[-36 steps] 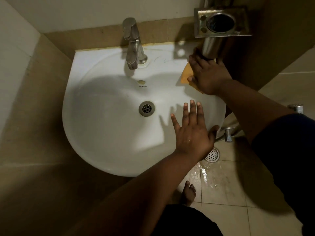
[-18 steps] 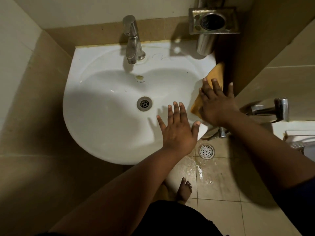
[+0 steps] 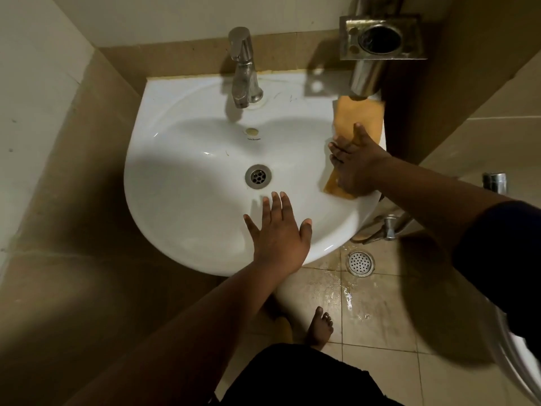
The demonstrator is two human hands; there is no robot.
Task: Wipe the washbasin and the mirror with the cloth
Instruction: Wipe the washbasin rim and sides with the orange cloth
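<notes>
**Cloth on the basin's right rim**

White basin (image 3: 190, 200) fills the middle of the view: glossy glazed ceramic, straight along the back, rounded toward 6 o'clock. Set into a corner of matt beige tile. No mirror in sight, so likely only the basin part of the job in hand.

Floor (image 3: 380, 332) at 5 o'clock: pale square tiles, wet and streaked near a round perforated floor drain (image 3: 360, 263). Bare foot (image 3: 320, 329) planted below the basin.

Right hand (image 3: 355, 162) at 3 o'clock on the rim, fingers flat and spread, pressing the cloth down rather than gripping it; probably flat so as to spread pressure along the curved edge. Left hand (image 3: 278, 232) at 6 o'clock, wide open, holding nothing, palm down at the front lip; apparently bracing, though contact not certain.

Cloth (image 3: 358, 118): orange-yellow, soft, folded into a long strip along the right rim from 1 to 3 o'clock, far end tucked under the holder.

Holder (image 3: 380, 36) at 1 o'clock: square dull metal plate with a round hole and a steel cup hanging beneath.

Tap (image 3: 244, 71) at 12 o'clock: brushed metal, single lever, spout over the bowl.

Drain (image 3: 258, 176) at bowl centre: round chrome ring with small holes. Small oval overflow (image 3: 251, 131) just above.
</notes>
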